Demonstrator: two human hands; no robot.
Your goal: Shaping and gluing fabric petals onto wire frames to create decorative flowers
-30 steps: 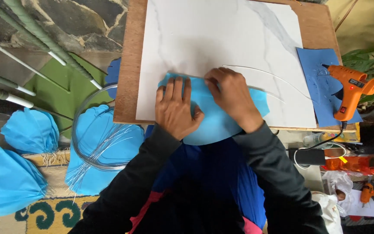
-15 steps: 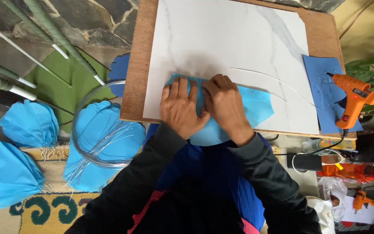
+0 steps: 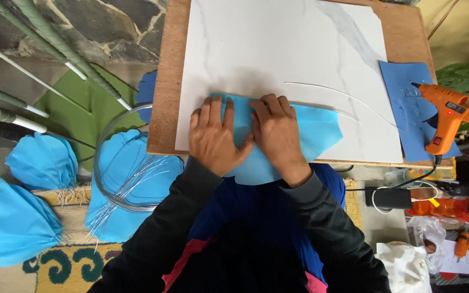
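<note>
Nearest the camera, two dark sleeves lead up to the hands, which lie side by side and palm-down on a light blue sheet (image 3: pixel 310 130) at the near edge of the tabletop (image 3: pixel 166 81). The left hand (image 3: pixel 215 135) is spread flat with fingers extended; the right hand (image 3: pixel 278 133) presses flat beside it, thumbs nearly touching; neither hand grips anything. The sheet rests partly on a white marbled board (image 3: pixel 283 49) and overhangs the near edge toward the person's lap. Just beyond the right hand, a thin curved wire (image 3: pixel 327 90) lies on the board. To the right, an orange glue gun (image 3: pixel 447 115) stands on a darker blue sheet (image 3: pixel 405 87), its cord running down off the edge. Left of the tabletop, on the floor, a coil of wire (image 3: pixel 107 163) lies over a blue pleated petal (image 3: pixel 131 163); two further pleated blue petals (image 3: pixel 42 161) sit farther left. Beyond them, green-wrapped stems (image 3: pixel 55 40) with white ends lie across a green sheet (image 3: pixel 82 116) and stone paving.
</note>
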